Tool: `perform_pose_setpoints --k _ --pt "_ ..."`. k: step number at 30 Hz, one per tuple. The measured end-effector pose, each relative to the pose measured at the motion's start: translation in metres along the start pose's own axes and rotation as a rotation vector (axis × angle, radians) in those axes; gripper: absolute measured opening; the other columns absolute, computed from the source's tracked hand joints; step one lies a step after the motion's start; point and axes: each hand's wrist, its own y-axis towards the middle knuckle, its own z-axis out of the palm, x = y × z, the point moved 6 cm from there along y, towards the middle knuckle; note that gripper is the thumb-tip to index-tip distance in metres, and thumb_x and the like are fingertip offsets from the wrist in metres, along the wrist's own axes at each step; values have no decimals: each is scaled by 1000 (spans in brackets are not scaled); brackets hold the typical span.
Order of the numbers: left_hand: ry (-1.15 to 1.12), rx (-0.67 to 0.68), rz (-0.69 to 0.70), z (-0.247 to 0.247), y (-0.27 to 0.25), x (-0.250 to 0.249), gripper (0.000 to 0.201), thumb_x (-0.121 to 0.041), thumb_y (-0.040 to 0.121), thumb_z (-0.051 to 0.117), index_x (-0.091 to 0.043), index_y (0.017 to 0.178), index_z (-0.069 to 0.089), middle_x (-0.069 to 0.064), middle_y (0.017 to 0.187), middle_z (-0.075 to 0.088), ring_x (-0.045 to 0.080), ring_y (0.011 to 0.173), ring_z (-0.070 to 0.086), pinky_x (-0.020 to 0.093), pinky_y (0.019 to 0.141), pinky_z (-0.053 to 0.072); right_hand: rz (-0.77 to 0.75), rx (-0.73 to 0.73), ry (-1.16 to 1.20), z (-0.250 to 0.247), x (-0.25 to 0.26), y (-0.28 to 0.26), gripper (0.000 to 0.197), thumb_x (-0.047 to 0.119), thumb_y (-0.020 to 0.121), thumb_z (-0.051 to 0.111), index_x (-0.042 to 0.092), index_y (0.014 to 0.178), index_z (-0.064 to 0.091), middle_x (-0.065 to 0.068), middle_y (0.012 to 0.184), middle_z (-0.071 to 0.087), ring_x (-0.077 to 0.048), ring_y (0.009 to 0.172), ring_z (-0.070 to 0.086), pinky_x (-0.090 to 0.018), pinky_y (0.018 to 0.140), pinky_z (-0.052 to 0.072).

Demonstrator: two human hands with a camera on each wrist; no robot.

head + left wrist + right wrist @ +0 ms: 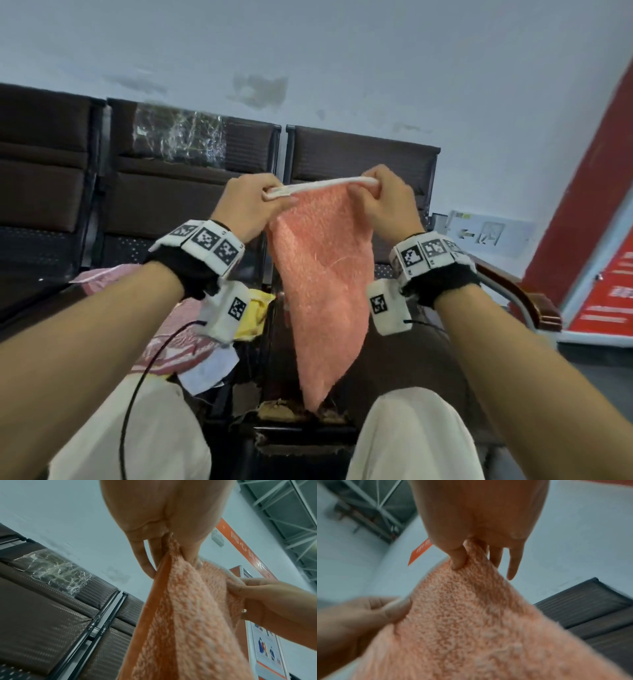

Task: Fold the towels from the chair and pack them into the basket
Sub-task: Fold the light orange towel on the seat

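Forearms: both of mine filled the bottom of the head view, each wrist strapped with a white band (202,241) of black-and-white square markers, a black cable trailing from the left one.
Left hand (247,205): my thumb and curled fingers were clamped on the left end of the towel's top edge; in the left wrist view the thumb (192,545) pressed the cloth against the fingers.
Right hand (386,202): clamped on the right end of the same edge, thumb (457,557) pressed into the pile, the little finger hanging free of the cloth.
Orange towel (322,284): held up in the air between my hands, over the gap between my knees; its pale top hem (318,186) was pulled nearly straight from hand to hand, and the body narrowed to a point near the seat's front edge.
Room to move: open air lay above and on either side of the hanging cloth; my knees in pale trousers (164,435) flanked its tip.
Chair row (185,178): dark brown padded seats stood ahead against the wall, one backrest partly covered in crinkled clear plastic (178,137).
Seat to my left: a pink patterned towel (168,342) and a yellow cloth (255,317) lay heaped there.
Wall (342,68): pale and stained, with a low sign bearing an arrow (479,234).
Writing: a red panel (613,294) at right carried white characters, too blurred to read.
Basket: I could not see it.
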Motion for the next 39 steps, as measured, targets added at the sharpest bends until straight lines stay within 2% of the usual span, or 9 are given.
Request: perform_pose_setpoints --k 2,8,15,19,24,28,34,37,39 --pt "54 59 6 0 -1 -6 24 -36 80 71 -12 83 68 2 75 66 15 68 57 25 51 29 27 -78 45 -9 5 0 9 27 86 65 22 87 57 15 75 57 6 70 51 -5 54 35" --pt "55 134 -39 10 -4 4 19 -30 84 68 -13 91 69 1 78 65 17 74 56 21 58 26 63 -46 7 -4 -3 -9 3 19 88 63 19 91 65 10 80 59 -4 75 52 -10 67 33" --pt "55 231 -109 46 4 40 17 -23 92 57 -12 103 64 10 92 67 18 78 54 24 63 32 151 72 -103 23 -42 -11 14 10 92 55 11 98 68 -5 95 67 -12 84 54 -11 66 31" --pt "-15 166 -161 63 21 55 15 -20 89 61 -12 100 67 9 96 70 26 93 61 35 80 49 221 120 -186 38 -63 4 23 2 87 50 12 100 66 -8 103 68 -23 98 60 -27 78 44" --pt "-145 -54 -145 58 46 41 12 -16 87 63 -14 97 69 2 93 71 17 89 63 20 72 39 151 -54 -64 29 -62 21 22 -2 88 47 14 93 63 -1 90 64 -10 78 55 -9 62 33" --pt "-280 -66 -162 56 28 23 9 -18 89 60 -18 96 65 -5 89 67 11 85 58 24 73 41 109 -116 94 17 -55 -8 16 7 94 48 21 90 53 15 82 57 9 72 51 -1 60 36" --pt "-361 218 -150 84 -78 13 5 -14 89 60 -16 93 62 -5 85 64 12 82 58 30 75 43 257 0 128 10 -81 -132 18 10 92 52 28 91 53 20 84 57 13 78 52 0 63 36" --pt "-315 473 -171 105 -130 17 4 -14 88 63 -17 90 63 0 83 63 17 79 57 33 72 43 392 141 54 7 -97 -180 14 12 91 56 26 93 54 16 85 59 1 81 54 -8 62 35" --pt "-302 631 -175 116 -156 18 2 -16 87 65 -17 89 64 1 79 62 16 74 56 31 69 43 461 263 -13 7 -103 -198 13 14 90 58 26 95 56 9 92 60 -8 89 54 -18 72 36"
